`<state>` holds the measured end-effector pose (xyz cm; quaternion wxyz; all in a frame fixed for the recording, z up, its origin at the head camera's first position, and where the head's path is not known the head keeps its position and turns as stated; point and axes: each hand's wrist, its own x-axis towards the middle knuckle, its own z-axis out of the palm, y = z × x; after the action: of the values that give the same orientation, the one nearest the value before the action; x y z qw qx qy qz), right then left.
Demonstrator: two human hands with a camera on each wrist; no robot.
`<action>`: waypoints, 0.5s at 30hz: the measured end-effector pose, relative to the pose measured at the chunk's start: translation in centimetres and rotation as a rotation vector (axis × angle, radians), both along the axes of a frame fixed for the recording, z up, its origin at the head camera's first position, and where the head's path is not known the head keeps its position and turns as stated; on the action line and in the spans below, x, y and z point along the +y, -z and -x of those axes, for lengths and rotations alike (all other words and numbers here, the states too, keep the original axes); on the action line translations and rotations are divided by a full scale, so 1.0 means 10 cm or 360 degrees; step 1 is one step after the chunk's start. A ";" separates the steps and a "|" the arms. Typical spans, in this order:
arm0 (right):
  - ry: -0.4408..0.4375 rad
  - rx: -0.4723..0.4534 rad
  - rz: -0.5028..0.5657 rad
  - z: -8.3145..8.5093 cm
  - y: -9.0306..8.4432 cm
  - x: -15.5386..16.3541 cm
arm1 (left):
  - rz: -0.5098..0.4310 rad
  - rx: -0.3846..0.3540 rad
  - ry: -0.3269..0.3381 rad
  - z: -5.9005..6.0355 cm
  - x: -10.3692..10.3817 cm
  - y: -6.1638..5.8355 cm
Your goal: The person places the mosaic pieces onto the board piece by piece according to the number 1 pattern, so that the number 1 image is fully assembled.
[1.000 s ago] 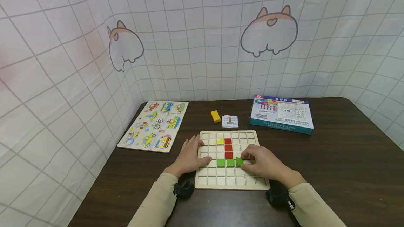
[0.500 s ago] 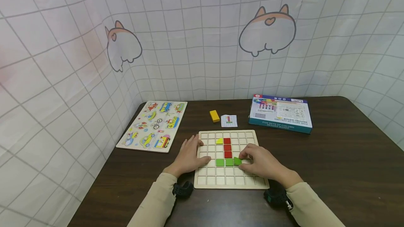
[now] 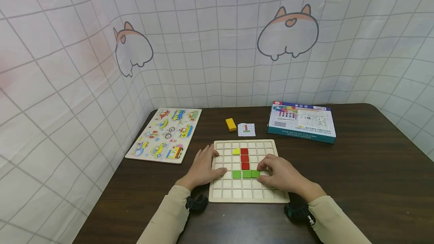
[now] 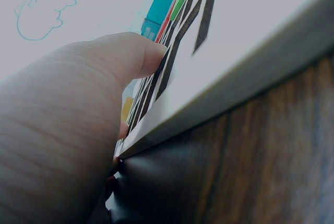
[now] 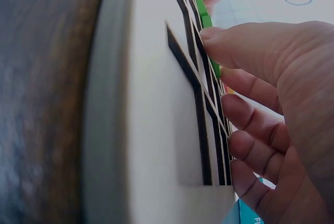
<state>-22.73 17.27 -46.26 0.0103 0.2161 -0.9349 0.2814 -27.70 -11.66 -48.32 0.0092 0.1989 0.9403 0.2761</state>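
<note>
A pale wooden grid board [image 3: 237, 194] lies on the dark table. My left hand [image 3: 202, 166] rests along its left edge, fingers spread and the thumb [image 4: 151, 57] laid over the squares. My right hand [image 3: 283, 172] pinches a green square tile [image 3: 255, 174] between thumb and fingers; in the right wrist view the thumb tip presses close by the green tile [image 5: 206, 21]. That tile sits right against a middle green tile [image 3: 246, 174], with another green tile [image 3: 236, 174] at the row's left. Above them stand red tiles [image 3: 245, 158] in a column, beside a yellow rounded tile [image 3: 236, 151].
Behind the board are a yellow block [image 3: 231, 124] and a small card [image 3: 246, 130] printed with a coloured grid pattern. A teal-sided box [image 3: 301, 122] lies at the back right. To the left is a picture puzzle board [image 3: 169, 133]. A white gridded curtain [image 3: 210, 67] surrounds the table.
My right hand has shifted slightly left with the green tile, which was tilted and apart and now lies straight beside the middle green tile. The left hand has stayed in place.
</note>
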 end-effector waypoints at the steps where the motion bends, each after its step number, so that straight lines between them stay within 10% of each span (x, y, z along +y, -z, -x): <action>1: 0.0001 -0.0002 0.0001 0.00 0.00 0.00 | -0.0005 0.0002 0.0001 0.00 0.00 0.00; 15: -0.0010 -0.0011 0.0023 0.00 0.01 0.01 | 0.0009 -0.0004 0.0004 0.01 -0.01 0.01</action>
<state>-22.73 17.42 -46.37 0.0077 0.2179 -0.9321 0.2891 -27.78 -11.74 -48.41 0.0114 0.1997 0.9408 0.2738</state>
